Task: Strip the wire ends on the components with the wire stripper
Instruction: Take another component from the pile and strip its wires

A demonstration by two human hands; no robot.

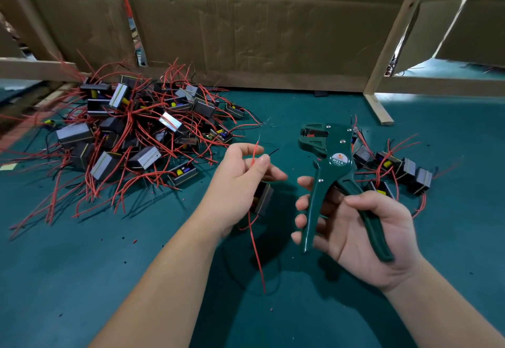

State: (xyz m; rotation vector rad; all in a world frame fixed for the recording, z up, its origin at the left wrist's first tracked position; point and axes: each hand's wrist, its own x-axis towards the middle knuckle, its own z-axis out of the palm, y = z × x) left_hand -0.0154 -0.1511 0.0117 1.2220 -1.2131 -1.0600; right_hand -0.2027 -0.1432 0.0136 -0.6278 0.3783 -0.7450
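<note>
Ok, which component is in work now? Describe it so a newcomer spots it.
On the green mat, between the big pile of components at the left and the small group at the right, find the left hand, opposite the wire stripper. The component is held in it, one red wire pinched upright; every other one lies on the mat.

The large component pile (pixel 131 134) lies beyond and left of the left hand (pixel 237 183); the small component cluster (pixel 396 167), beyond the right hand (pixel 366 235).
</note>
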